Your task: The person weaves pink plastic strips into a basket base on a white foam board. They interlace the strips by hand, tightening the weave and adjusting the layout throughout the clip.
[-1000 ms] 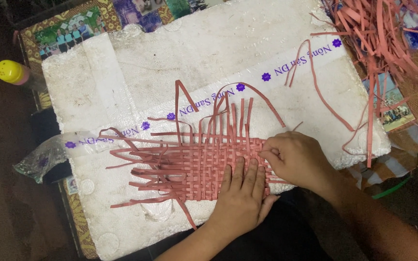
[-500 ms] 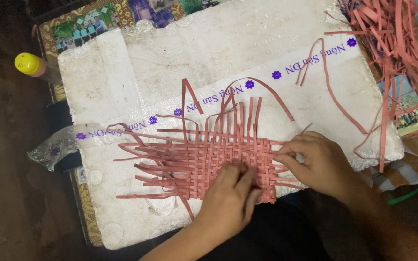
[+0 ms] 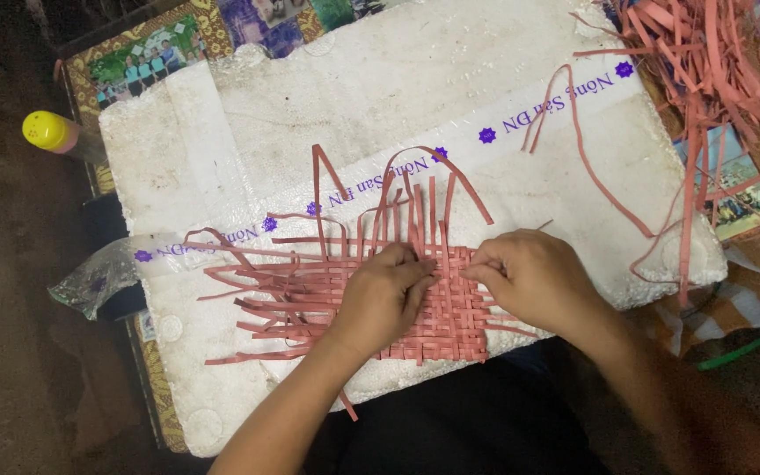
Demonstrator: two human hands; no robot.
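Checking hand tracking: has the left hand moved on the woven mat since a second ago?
Yes. The left hand slid from the woven mat's near edge up toward its far edge.

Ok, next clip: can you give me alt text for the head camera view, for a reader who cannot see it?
Two bare hands, the left hand and right hand, press on a partly woven mat of pink strips lying on a white foam board, fingertips meeting at its upper edge. Loose strip ends stick out left and upward; a pile of spare pink strips lies top right, and a yellow-capped bottle stands far left.
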